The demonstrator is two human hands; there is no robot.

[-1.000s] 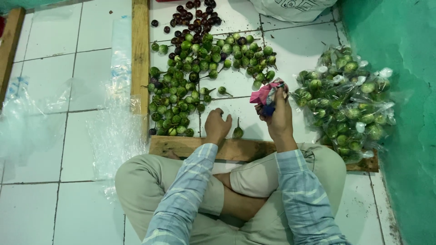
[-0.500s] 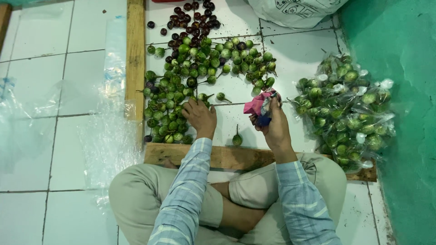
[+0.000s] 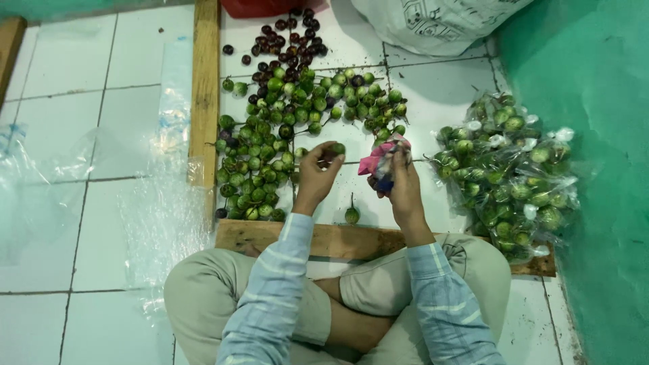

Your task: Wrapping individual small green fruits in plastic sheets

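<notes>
I sit cross-legged on a white tiled floor behind a wooden plank [image 3: 338,240]. My left hand [image 3: 316,170] is raised over the floor and pinches a small round green eggplant [image 3: 337,149] between its fingertips. My right hand [image 3: 400,181] holds a pink and blue bundle [image 3: 382,162], possibly plastic ties or bags. A heap of small green eggplants [image 3: 284,138] spreads across the tiles in front of me. One loose green eggplant [image 3: 351,215] lies near the plank between my hands.
Dark purple fruits [image 3: 287,47] lie at the far end of the heap. Clear bags packed with green eggplants [image 3: 510,172] pile up at the right by a green wall [image 3: 595,101]. A wooden beam [image 3: 205,94] borders the heap; clear plastic sheets [image 3: 61,196] lie left. A white sack [image 3: 433,23] sits at the top.
My left hand went from the plank to the heap, picked up a green eggplant and lifted it toward my right hand. The right hand kept its bundle.
</notes>
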